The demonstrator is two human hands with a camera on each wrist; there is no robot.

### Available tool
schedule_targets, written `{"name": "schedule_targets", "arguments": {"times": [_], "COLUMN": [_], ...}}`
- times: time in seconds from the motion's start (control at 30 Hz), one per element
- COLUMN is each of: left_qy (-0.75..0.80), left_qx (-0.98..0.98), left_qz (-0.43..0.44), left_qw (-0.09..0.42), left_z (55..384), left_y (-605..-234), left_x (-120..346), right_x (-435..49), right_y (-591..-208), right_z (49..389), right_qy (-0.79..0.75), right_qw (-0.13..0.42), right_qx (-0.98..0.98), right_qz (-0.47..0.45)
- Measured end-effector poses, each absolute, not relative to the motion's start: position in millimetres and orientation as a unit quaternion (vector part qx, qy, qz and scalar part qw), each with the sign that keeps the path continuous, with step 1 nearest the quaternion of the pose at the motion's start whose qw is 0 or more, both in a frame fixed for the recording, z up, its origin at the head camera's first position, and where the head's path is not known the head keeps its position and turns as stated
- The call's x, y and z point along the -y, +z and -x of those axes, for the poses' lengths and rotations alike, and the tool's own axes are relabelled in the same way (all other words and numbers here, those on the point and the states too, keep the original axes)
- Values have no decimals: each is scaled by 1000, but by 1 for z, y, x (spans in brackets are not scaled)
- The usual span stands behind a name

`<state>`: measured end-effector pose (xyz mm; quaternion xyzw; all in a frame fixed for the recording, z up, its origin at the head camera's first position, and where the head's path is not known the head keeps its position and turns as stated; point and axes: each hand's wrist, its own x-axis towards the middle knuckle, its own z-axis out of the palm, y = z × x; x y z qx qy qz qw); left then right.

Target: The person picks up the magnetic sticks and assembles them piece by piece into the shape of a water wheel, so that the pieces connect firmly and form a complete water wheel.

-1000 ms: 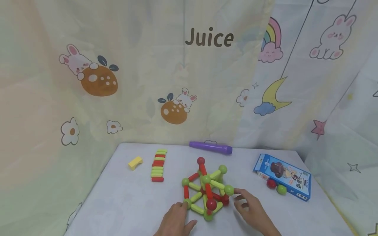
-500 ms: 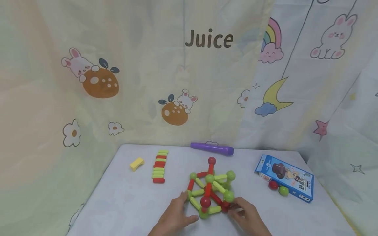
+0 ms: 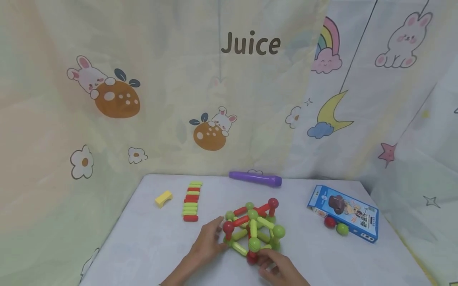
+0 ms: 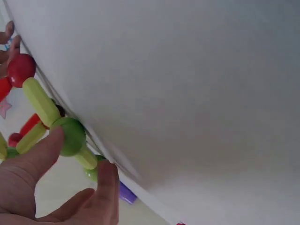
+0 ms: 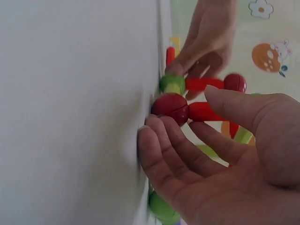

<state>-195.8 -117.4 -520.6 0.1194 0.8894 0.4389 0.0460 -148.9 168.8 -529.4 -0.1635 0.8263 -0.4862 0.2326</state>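
A lattice of red and green sticks and balls, a magnetic building toy (image 3: 253,228), stands on the table between my hands. My left hand (image 3: 204,244) holds its left side. In the left wrist view, the thumb (image 4: 40,154) lies against a green ball (image 4: 72,136), while the fingertips (image 4: 108,173) reach a farther one. At the near corner, my right hand (image 3: 280,266) grips low. In the right wrist view, its thumb (image 5: 234,105) is by a red stick and its fingers (image 5: 173,145) curl beside a red ball (image 5: 171,108). Exact finger contact there is partly hidden.
A column of red and green sticks (image 3: 191,200) lies left, beside a yellow arched block (image 3: 163,198). A purple microphone-shaped tube (image 3: 255,178) lies along the back edge. At right are a blue box (image 3: 348,214), a loose red ball (image 3: 329,222) and a green ball (image 3: 342,228).
The lattice has turned between my hands, bringing a red ball to the near left and a green one to the front. My right hand has moved left and nearer; my left hand has shifted slightly farther away.
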Motion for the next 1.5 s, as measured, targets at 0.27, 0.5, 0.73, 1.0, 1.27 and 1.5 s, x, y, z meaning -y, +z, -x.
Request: {"name": "schedule_targets", "arguments": {"times": [0.27,0.5,0.73,1.0,1.27,1.5], "left_qy": [314,216,194,227,459,592], "left_qx": [-944,-970,-979,-973,-886,-797], "left_qz": [-79,-24,-35,-30,-52,-90], "left_qw": [-65,-107,-55,-19,33,78], "left_z": [197,217,233,228,199,182], "left_y": [-511,-512,-524,-519,-495,-476], "left_x": [140,186,207,208,196,177], "right_x": [-137,-132,-162,-202,-221,-226], "right_y": [-540,-533,-572,-612,-607,-617], "right_z": [156,153,158,163,156,160], "right_qy": [-495,-508,-526,-534,-554,-572], "right_qw": [258,272,281,319,317,332], "right_qx": [-813,-794,-776,-745,-735,-720], "right_qz": [167,194,205,242,230,208]}}
